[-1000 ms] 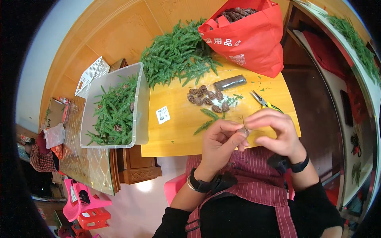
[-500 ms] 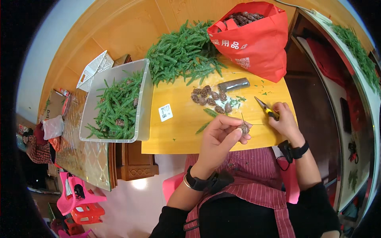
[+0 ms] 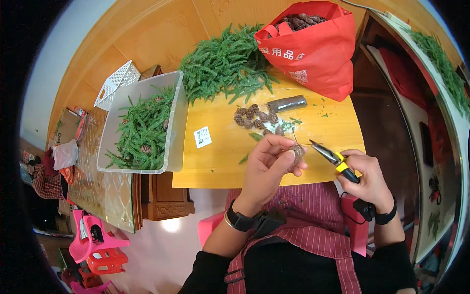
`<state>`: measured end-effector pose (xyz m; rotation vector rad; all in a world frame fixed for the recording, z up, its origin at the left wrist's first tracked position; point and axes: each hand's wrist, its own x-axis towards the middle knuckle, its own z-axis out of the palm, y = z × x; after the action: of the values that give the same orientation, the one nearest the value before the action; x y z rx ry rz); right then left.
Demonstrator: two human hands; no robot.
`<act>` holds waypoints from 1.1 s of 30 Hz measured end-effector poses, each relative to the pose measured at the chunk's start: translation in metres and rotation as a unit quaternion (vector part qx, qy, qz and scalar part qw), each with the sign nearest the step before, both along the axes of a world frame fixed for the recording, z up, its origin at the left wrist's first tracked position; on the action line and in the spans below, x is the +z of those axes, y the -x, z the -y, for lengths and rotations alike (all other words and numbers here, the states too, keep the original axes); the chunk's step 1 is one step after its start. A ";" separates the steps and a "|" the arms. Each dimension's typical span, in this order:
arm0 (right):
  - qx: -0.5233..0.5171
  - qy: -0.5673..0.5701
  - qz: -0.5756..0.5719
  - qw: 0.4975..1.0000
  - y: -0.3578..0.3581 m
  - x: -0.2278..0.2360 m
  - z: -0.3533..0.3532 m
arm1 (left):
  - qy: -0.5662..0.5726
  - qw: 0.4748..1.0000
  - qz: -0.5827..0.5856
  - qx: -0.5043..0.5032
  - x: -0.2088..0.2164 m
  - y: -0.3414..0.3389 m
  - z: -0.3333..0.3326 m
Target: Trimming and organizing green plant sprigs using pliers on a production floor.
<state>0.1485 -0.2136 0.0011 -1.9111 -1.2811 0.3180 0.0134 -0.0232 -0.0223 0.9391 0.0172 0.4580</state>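
Note:
Between thumb and fingers, my left hand (image 3: 274, 164) pinches a small brown pine cone (image 3: 297, 152) above the near part of the yellow board. Two thin wire ends stick out from the cone, one upward and one to the right. My right hand (image 3: 364, 176) is wrapped round the yellow-and-black handles of a pair of pliers (image 3: 327, 156). The pliers' jaws point up and left, close to the wire's right end; whether they touch it I cannot tell. Beyond my hands lie several loose pine cones (image 3: 254, 116) and a dark wrapped roll (image 3: 288, 103).
A clear plastic bin (image 3: 177, 122) at the left holds green sprigs and cones. Green artificial branches (image 3: 220, 63) are heaped at the back, beside a red bag (image 3: 318, 59) of cones. A white label (image 3: 201, 137) and green scraps lie on the yellow board (image 3: 210, 171).
My right hand has picked the pliers up off the board and brought their jaws left to the wire. My left hand still holds the pine cone, slightly shifted.

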 end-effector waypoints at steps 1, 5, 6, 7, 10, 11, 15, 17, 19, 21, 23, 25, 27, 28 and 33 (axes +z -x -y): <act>0.013 -0.032 0.035 0.999 0.001 0.000 -0.002 | -0.003 1.000 0.000 0.002 0.000 0.000 0.000; 0.047 -0.018 0.044 0.998 0.001 0.010 -0.001 | -0.011 1.000 -0.002 0.003 0.004 0.002 0.002; 0.041 -0.027 0.060 0.997 0.002 0.012 -0.003 | -0.011 1.000 -0.001 0.003 0.004 0.002 0.002; 0.035 -0.037 0.076 0.996 0.004 0.013 -0.005 | -0.017 1.000 0.003 0.005 0.004 0.003 0.003; 0.015 -0.046 0.087 0.995 0.007 0.015 -0.007 | -0.029 1.000 0.008 0.005 0.004 0.003 0.003; 0.015 -0.046 0.088 0.995 0.008 0.017 -0.007 | -0.035 0.999 0.007 0.004 0.004 0.003 0.003; 0.009 -0.048 0.104 0.993 0.010 0.021 -0.008 | -0.042 0.999 0.006 0.007 0.005 0.004 0.004; 0.004 -0.051 0.110 0.993 0.010 0.022 -0.008 | -0.053 0.999 0.003 0.009 0.005 0.004 0.004; 0.012 -0.053 0.123 0.991 0.010 0.022 -0.007 | -0.054 0.998 0.008 0.006 0.005 0.003 0.004; 0.009 -0.054 0.127 0.990 0.009 0.022 -0.007 | -0.054 0.998 0.013 0.003 0.005 0.002 0.004; 0.008 -0.057 0.129 0.990 0.010 0.022 -0.008 | -0.058 0.998 0.014 0.006 0.005 0.003 0.003; 0.007 -0.053 0.139 0.989 0.010 0.023 -0.009 | -0.060 0.998 0.010 0.009 0.006 0.003 0.003; 0.012 -0.052 0.140 0.989 0.010 0.024 -0.008 | -0.061 0.998 0.007 0.011 0.006 0.004 0.004; 0.016 -0.051 0.141 0.988 0.009 0.024 -0.008 | -0.058 0.998 0.002 0.012 0.006 0.004 0.004; 0.015 -0.066 0.155 0.986 0.010 0.026 -0.009 | -0.054 0.999 -0.007 0.009 0.009 0.004 0.005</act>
<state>0.1386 -0.2049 0.0270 -1.8777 -1.4933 -0.0526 0.0096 -0.0278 -0.0132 1.0480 0.0128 0.4724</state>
